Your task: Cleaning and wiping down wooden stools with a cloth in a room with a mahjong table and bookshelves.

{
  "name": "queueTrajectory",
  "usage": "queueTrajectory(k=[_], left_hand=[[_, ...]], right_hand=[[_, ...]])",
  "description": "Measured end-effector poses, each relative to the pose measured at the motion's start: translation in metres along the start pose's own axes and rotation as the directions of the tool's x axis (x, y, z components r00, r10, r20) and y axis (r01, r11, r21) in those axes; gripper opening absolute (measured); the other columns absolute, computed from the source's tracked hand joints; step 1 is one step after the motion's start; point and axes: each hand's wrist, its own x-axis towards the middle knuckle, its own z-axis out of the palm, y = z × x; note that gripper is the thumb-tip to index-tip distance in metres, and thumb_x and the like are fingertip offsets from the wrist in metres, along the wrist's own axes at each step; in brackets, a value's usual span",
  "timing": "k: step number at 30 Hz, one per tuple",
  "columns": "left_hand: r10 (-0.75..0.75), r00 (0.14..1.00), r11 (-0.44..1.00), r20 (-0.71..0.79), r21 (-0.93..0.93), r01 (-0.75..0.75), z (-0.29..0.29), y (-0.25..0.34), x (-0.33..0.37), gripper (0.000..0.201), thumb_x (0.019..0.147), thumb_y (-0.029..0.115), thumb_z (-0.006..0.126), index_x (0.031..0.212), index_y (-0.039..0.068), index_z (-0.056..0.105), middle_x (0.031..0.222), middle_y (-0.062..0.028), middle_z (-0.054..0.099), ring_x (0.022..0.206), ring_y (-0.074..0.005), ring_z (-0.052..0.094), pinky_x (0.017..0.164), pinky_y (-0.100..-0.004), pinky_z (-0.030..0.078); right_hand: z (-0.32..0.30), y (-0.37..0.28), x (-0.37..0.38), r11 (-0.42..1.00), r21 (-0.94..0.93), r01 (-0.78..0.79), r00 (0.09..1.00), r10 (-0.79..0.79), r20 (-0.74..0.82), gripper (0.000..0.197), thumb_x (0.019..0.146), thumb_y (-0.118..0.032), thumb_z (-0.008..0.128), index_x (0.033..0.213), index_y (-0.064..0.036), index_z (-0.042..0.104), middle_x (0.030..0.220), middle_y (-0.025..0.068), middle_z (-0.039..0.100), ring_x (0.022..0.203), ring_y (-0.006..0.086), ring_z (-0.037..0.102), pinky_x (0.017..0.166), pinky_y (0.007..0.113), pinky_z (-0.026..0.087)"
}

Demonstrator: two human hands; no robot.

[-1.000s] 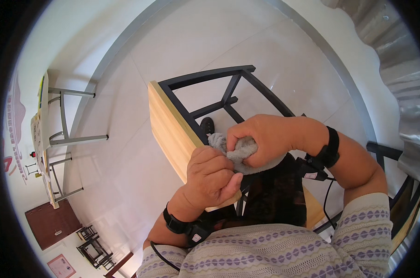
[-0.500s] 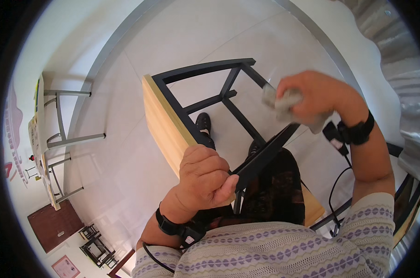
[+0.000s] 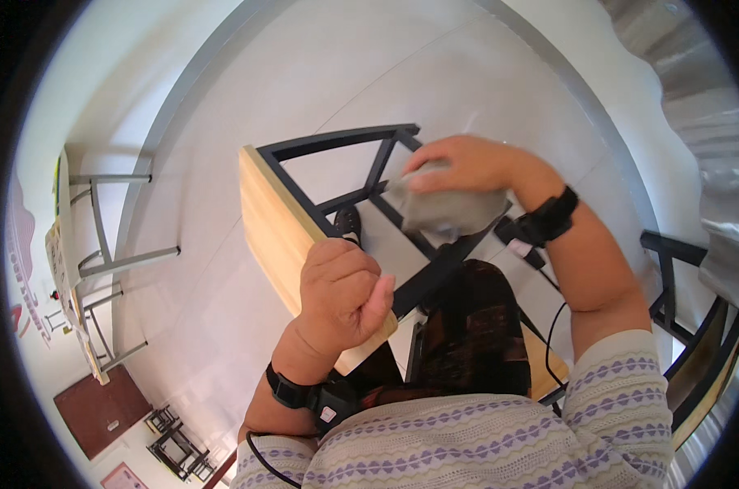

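Note:
A stool with a pale wooden seat [image 3: 265, 224] and a black frame [image 3: 334, 142] is tipped on its side before me, its legs pointing right. My left hand [image 3: 341, 285] is closed around the near edge of the seat, thumb toward the frame. In my right hand [image 3: 471, 163] is a bunched grey cloth [image 3: 455, 210], slightly blurred, held over the legs and crossbars. It covers part of the frame, and I cannot tell whether it touches the metal there.
Tables with grey metal legs [image 3: 129, 265] stand along the left wall. More black-framed stools [image 3: 178, 447] are at the lower left, near a brown door [image 3: 101, 407]. A silvery curtain [image 3: 703, 122] hangs at right, beside another black frame [image 3: 671, 253]. A black cable [image 3: 549, 342] runs from my right wrist.
My right hand has moved left with the cloth, from beyond the leg ends to over the frame. My left hand keeps its hold as the stool shifts slightly left in view.

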Motion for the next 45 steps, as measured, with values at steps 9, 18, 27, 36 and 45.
queueTrajectory(k=[9, 18, 27, 36, 45], left_hand=[[0.034, 0.997, 0.999, 0.064, 0.007, -0.034, 0.018, -0.007, 0.011, 0.019, 0.069, 0.004, 0.068, 0.059, 0.007, 0.051, 0.065, -0.0053, 0.055, 0.063, -0.0251, 0.051, 0.062, -0.0362, 0.040], [0.016, 0.999, 1.000, 0.038, 0.003, -0.017, 0.022, -0.015, 0.011, 0.015, 0.070, 0.006, 0.067, 0.062, 0.007, 0.054, 0.069, -0.0057, 0.057, 0.069, -0.0265, 0.051, 0.067, -0.0362, 0.040], [-0.226, 0.955, 0.969, -0.190, 0.060, 0.241, 0.010, -0.043, -0.036, 0.027, 0.086, 0.019, 0.063, 0.106, 0.004, 0.053, 0.110, -0.0168, 0.056, 0.104, -0.0332, 0.052, 0.094, -0.0441, 0.040], [-0.977, 0.192, 0.212, -0.096, -0.290, 0.933, -0.040, -0.159, -0.149, 0.064, 0.095, 0.043, 0.053, 0.140, 0.001, 0.035, 0.140, -0.0216, 0.038, 0.128, -0.0325, 0.041, 0.106, -0.0403, 0.034], [-0.952, 0.179, -0.114, 0.247, -0.832, 0.543, -0.017, -0.165, -0.130, 0.053, 0.102, 0.037, 0.037, 0.138, -0.001, 0.034, 0.134, -0.0167, 0.048, 0.120, -0.0269, 0.052, 0.097, -0.0383, 0.048]], right_hand=[[0.065, -0.030, 0.055, 0.922, 0.335, -0.194, 0.950, 0.091, 0.300, 0.071, 0.089, -0.066, 0.042, 0.124, -0.0078, 0.062, 0.134, 0.0171, 0.053, 0.128, 0.0303, 0.045, 0.108, 0.036, 0.030], [0.067, -0.032, 0.052, 0.774, 0.610, -0.170, 0.970, 0.021, 0.243, 0.063, 0.094, -0.053, 0.041, 0.129, -0.0022, 0.055, 0.137, 0.0148, 0.050, 0.125, 0.0234, 0.044, 0.106, 0.034, 0.030], [0.058, -0.036, 0.065, 0.927, 0.366, -0.083, 0.950, -0.037, 0.311, 0.086, 0.087, -0.071, 0.038, 0.125, 0.0050, 0.055, 0.129, 0.0255, 0.053, 0.126, 0.0338, 0.045, 0.104, 0.039, 0.033], [0.052, -0.034, 0.067, 0.901, 0.379, -0.212, 0.931, 0.069, 0.358, 0.090, 0.080, -0.073, 0.045, 0.128, 0.0016, 0.055, 0.137, 0.0228, 0.047, 0.129, 0.0356, 0.041, 0.107, 0.044, 0.028], [0.042, -0.020, 0.065, 0.901, 0.410, -0.138, 0.964, 0.027, 0.266, 0.082, 0.082, -0.068, 0.047, 0.123, 0.0026, 0.058, 0.131, 0.0231, 0.053, 0.123, 0.0335, 0.047, 0.104, 0.041, 0.033]])
